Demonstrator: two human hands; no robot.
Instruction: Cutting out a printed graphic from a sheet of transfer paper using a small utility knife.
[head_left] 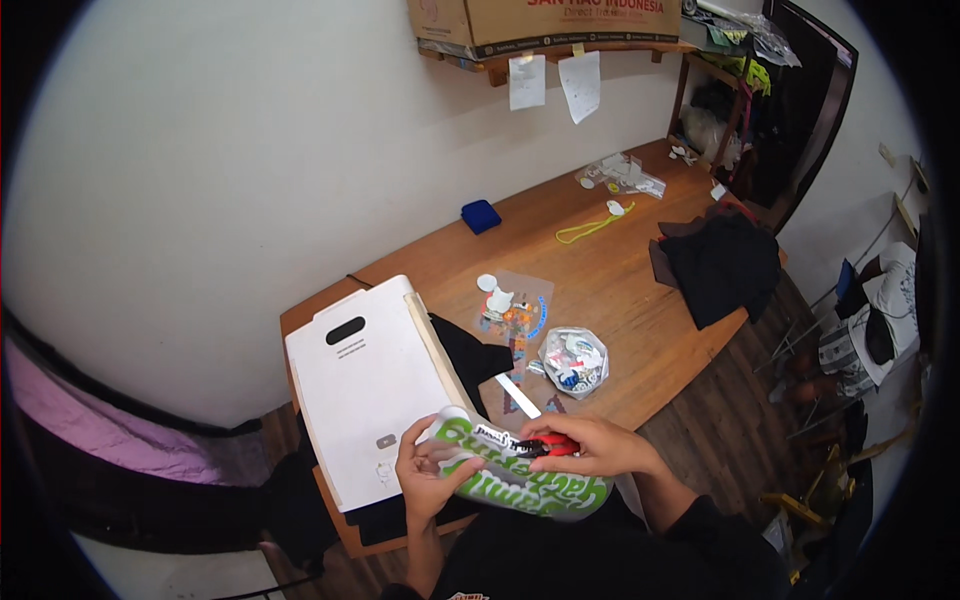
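Note:
My left hand (428,468) grips the left end of a clear transfer film sheet (560,492) printed with large green lettering and some smaller black lettering. The sheet curves and is held in front of my body. In my right hand (608,446) is a pair of red-handled scissors (556,446), its dark tip over the film's upper edge; the blades are too small to make out. Just beyond my hands stands a faceted clear bowl (604,352) of small printed cut-outs. A white strip (518,396) lies left of it.
A white-topped press-like machine (375,385) with black fabric (462,352) beside it fills the table's left. Printed film (515,305), a blue square case (481,217), a yellow cord (590,232) and black cloth (722,262) lie farther off. A person (890,305) is at the right.

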